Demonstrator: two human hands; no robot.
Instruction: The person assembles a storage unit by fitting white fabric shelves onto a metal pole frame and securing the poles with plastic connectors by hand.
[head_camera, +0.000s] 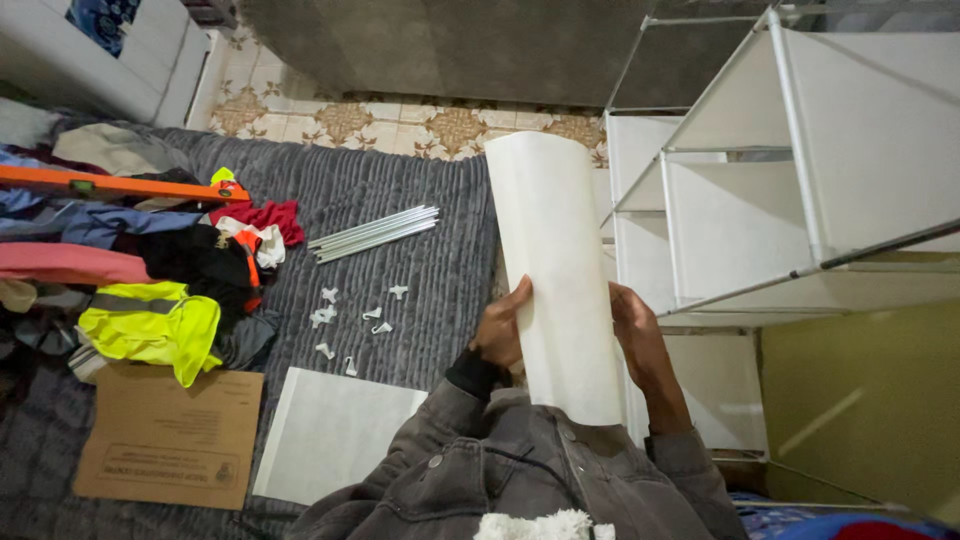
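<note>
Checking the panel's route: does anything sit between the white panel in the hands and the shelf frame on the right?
Nothing visible: the white panel, gripped by left hand and right hand, has open space toward the shelf frame.

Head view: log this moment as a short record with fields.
left hand: grips the left edge of the white panel
right hand: grips the panel's right edge
panel: curved, held upright before the white shelf frame
bed: grey blanket bearing metal rods, white connectors, a flat white sheet, a cardboard piece
left side: clothes pile, orange level
</note>
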